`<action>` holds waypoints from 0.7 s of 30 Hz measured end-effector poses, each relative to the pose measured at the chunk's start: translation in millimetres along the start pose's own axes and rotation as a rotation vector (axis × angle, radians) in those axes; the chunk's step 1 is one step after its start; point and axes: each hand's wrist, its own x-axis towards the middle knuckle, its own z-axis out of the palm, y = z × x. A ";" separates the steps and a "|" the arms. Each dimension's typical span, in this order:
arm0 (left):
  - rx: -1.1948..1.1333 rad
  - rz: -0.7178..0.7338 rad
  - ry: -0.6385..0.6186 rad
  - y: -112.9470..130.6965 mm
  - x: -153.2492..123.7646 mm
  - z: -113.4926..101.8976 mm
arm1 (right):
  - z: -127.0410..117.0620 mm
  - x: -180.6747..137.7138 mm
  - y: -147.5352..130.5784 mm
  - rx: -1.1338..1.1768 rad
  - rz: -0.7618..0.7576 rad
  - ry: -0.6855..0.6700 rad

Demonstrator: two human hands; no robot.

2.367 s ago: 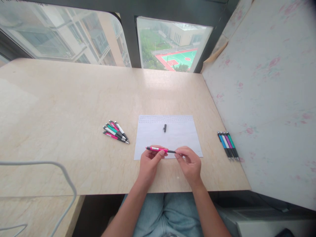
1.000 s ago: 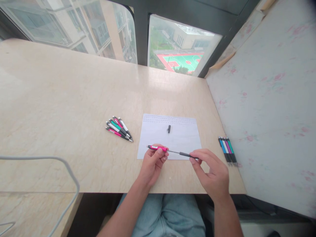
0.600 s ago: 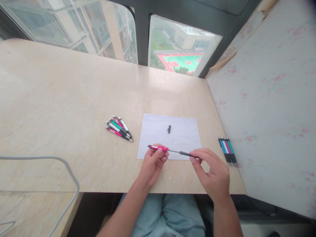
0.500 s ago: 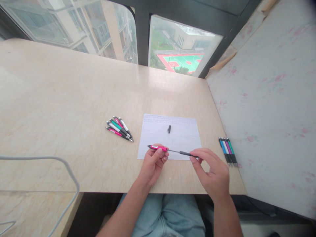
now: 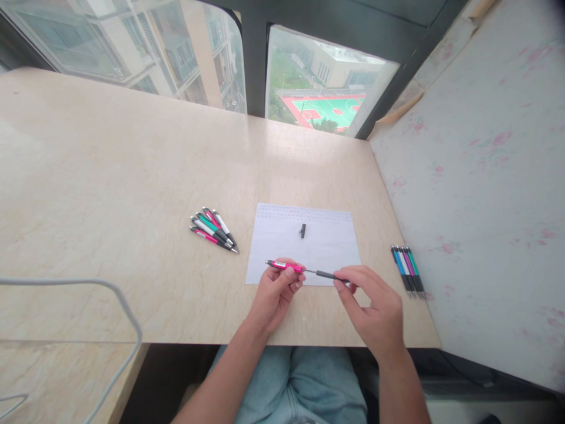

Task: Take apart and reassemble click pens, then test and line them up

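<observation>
Over the near edge of the paper (image 5: 282,241), I see the pink pen barrel (image 5: 285,266) pinched in the left hand (image 5: 273,294) and its dark grip section (image 5: 325,274) pinched by the right hand (image 5: 375,312) — its tip is hidden behind fingers. A small black part (image 5: 302,230) — too small to identify — lies on the sheet, with a pile of pens (image 5: 214,231) to the left and a row of pens (image 5: 408,270) to the right.

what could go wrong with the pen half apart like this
The thin refill bridging the pink barrel in the left hand and the black grip section in the right hand might bend if the halves go askew.
The small black part lying loose on the paper could get knocked off it.
</observation>
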 end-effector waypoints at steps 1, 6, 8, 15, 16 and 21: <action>-0.001 -0.002 -0.001 0.1 -0.1 0.3 | 0.3 -0.2 0.0 0.001 0.000 -0.003; -0.035 -0.013 -0.004 -0.2 0.6 -0.6 | -1.1 -0.3 -1.6 -0.013 -0.008 -0.017; -0.050 -0.014 -0.007 -0.5 1.2 -1.8 | -3.1 0.5 -2.3 -0.030 -0.018 -0.017; -0.098 0.001 0.010 -1.1 2.7 -4.7 | -9.9 1.1 -1.8 -0.081 -0.023 0.000; -0.102 0.001 0.010 -1.1 2.7 -4.9 | -10.8 0.5 -2.0 -0.081 -0.015 0.004; -0.116 0.004 0.014 -1.3 2.9 -6.1 | -15.1 -4.6 -0.4 -0.064 0.022 0.042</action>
